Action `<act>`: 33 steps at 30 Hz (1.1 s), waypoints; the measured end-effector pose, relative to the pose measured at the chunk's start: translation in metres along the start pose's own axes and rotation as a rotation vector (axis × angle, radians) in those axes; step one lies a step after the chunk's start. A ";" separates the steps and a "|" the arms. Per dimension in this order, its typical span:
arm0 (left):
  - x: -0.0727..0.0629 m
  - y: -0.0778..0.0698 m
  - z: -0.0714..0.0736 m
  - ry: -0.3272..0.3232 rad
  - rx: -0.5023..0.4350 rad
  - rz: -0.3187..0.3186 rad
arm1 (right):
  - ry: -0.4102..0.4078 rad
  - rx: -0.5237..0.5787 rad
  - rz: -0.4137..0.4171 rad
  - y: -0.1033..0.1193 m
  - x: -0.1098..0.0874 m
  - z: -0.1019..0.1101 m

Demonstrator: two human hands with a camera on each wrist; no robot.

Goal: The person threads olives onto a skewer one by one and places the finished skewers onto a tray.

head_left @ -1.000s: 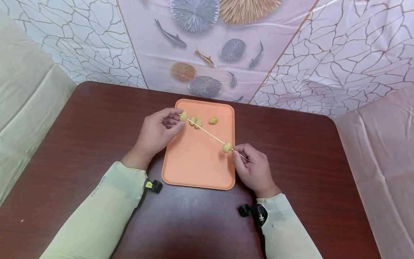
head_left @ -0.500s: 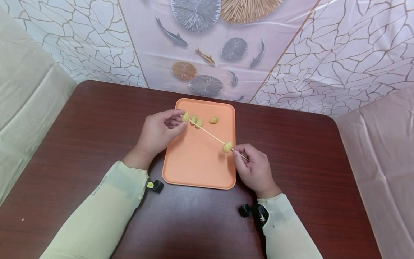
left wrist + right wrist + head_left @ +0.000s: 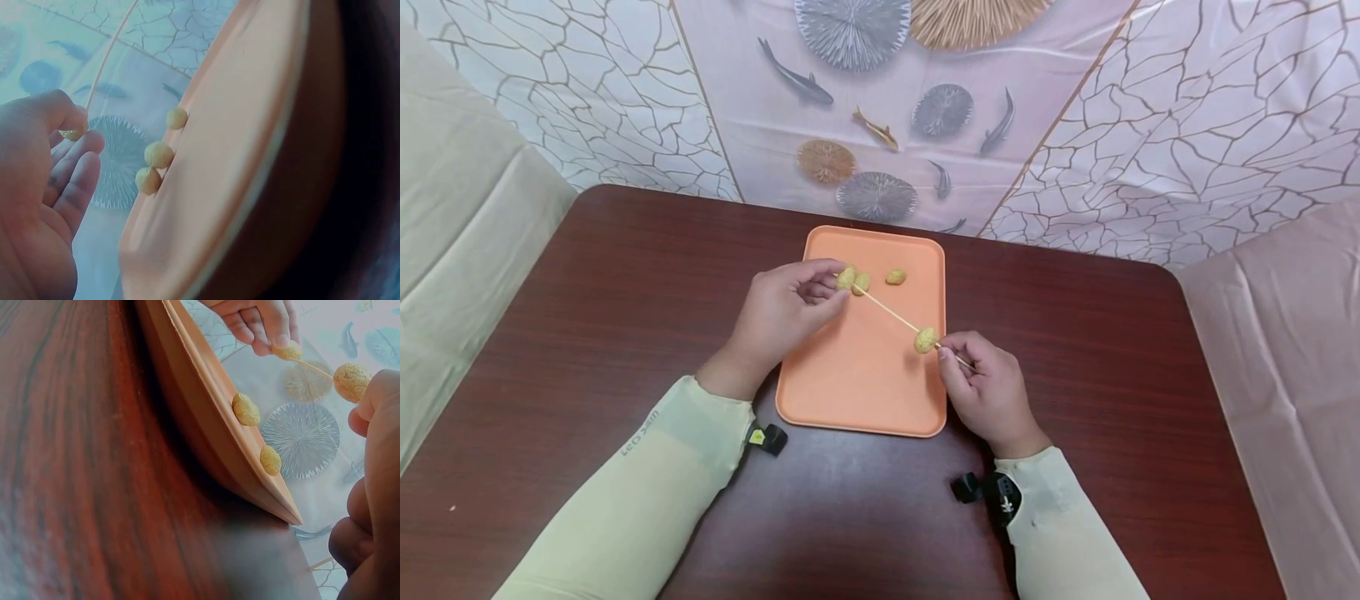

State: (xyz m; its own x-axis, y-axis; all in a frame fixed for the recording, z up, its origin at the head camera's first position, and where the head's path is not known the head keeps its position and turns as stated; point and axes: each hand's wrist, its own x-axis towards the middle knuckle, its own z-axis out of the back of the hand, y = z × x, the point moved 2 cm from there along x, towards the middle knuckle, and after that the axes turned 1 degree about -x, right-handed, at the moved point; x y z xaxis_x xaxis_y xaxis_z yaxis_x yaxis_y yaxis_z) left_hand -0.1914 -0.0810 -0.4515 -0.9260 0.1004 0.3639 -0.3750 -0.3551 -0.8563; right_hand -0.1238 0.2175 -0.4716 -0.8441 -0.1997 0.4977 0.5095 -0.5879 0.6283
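A thin wooden skewer (image 3: 887, 310) slants above the orange tray (image 3: 861, 392). My right hand (image 3: 988, 387) pinches its near end; just beyond the fingertips a wrinkled yellow fruit (image 3: 926, 340) is threaded on it. At the skewer's far end my left hand (image 3: 786, 312) holds another yellow fruit (image 3: 846, 278) between thumb and fingers. This one seems to be on the skewer, though the fingers partly cover the tip. Loose fruits lie on the tray: one on the right (image 3: 896, 276) and two close together, best seen as a pair (image 3: 159, 155) in the left wrist view.
Beneath the tray is a dark reddish-brown table (image 3: 1075, 350). A patterned cloth (image 3: 880, 100) hangs behind its far edge, with plain cloth (image 3: 1277, 333) at the sides. Small black cameras (image 3: 967, 487) are strapped to both wrists.
My left hand has moved right and slightly nearer with its fruit, so less skewer shows between the two fruits. The right hand has stayed almost still.
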 end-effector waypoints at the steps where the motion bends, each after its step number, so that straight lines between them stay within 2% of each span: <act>1: 0.000 -0.002 -0.001 0.003 -0.001 -0.002 | -0.002 -0.001 -0.002 0.000 0.000 0.000; 6: -0.003 -0.009 -0.007 0.011 -0.037 -0.020 | -0.013 0.002 -0.016 0.002 0.000 0.000; 10: -0.006 -0.016 -0.011 0.011 -0.056 -0.069 | -0.027 0.006 -0.017 0.002 0.000 0.001; 15: -0.009 -0.024 -0.016 0.016 -0.019 -0.128 | -0.048 0.008 -0.005 0.002 0.000 0.001; 24: -0.014 -0.038 -0.025 0.069 0.046 -0.182 | -0.065 0.020 0.014 0.003 0.000 0.001; 33: -0.020 -0.045 -0.031 0.123 0.098 -0.180 | -0.048 0.036 -0.005 0.006 0.000 0.001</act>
State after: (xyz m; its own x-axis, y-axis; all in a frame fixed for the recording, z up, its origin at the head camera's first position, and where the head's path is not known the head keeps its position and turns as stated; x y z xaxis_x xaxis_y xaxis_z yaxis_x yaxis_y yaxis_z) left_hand -0.1577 -0.0384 -0.4318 -0.8449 0.2809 0.4553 -0.5345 -0.4093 -0.7394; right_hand -0.1211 0.2149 -0.4674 -0.8384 -0.1586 0.5214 0.5114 -0.5599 0.6519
